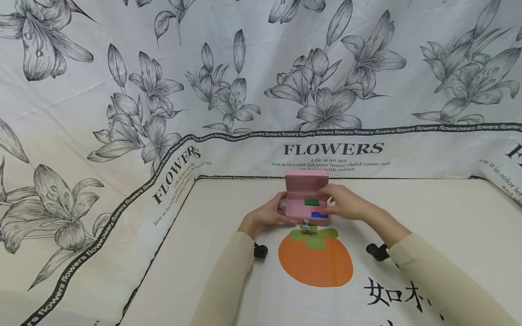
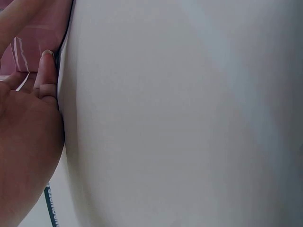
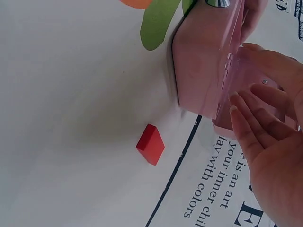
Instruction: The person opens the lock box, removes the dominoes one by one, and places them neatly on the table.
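A pink box [image 1: 294, 209] stands on the table with its lid [image 1: 306, 183] raised at the back. Inside lie a green block [image 1: 311, 202] and a blue block [image 1: 319, 215]. My left hand [image 1: 269, 212] grips the box's left side, its thumb along the front; in the left wrist view a fingertip [image 2: 47, 59] touches the pink wall. At the right rim is my right hand [image 1: 345, 202], thumb over the inside near the blue block and forefinger apart from it by the lid. Its other fingers [image 3: 255, 118] hang loose beside the raised lid in the right wrist view.
A metal lock with a key [image 1: 305, 226] is at the box's front. On the table beside the box lies a red block [image 3: 150, 145]. The white cloth has an orange persimmon print [image 1: 316, 265] in front, and a flower-printed curtain [image 1: 240, 154] rises behind.
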`<state>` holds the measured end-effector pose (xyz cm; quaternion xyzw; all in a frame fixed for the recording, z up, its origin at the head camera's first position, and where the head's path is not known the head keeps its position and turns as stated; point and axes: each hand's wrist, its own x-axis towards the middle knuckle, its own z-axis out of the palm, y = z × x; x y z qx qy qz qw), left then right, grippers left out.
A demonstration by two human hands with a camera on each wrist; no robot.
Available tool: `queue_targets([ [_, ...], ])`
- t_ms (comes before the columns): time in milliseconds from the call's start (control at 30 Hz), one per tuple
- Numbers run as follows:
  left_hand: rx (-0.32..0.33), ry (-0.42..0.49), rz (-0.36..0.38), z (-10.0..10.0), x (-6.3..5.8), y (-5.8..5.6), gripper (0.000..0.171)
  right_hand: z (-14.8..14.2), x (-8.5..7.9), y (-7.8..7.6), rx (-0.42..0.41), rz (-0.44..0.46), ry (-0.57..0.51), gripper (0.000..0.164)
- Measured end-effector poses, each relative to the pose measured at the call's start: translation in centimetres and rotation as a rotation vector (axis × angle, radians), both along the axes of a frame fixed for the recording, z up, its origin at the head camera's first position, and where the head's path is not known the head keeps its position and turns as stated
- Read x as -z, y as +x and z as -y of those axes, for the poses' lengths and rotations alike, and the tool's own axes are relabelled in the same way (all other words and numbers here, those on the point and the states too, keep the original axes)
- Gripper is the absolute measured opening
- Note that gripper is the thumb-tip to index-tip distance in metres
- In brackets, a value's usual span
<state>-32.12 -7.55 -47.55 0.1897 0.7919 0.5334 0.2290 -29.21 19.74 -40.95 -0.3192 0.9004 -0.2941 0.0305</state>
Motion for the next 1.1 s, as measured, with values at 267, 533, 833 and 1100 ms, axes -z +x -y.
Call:
queue_targets([
  [267, -0.003, -0.008, -0.001, 0.1, 0.2, -0.2, 0.099, 0.9, 0.9, -1.4, -0.073, 0.022, 0.065, 0.036],
  [533, 0.003, -0.012, -0.006, 0.0, 0.5, -0.4, 0.099, 1.7, 0.6, -2.3, -0.120, -0.004, 0.198, 0.024],
  [833, 0.006, -0.007, -0.018, -0.1, 0.2, -0.1, 0.099, 2.4, 0.1, -2.5, -0.101, 0.001, 0.339, 0.018],
  [1100, -0.001, -0.006, -0.015, -0.1, 0.2, 0.0, 0.100, 2.8, 0.3, -2.5, -0.073, -0.003, 0.367, 0.016],
])
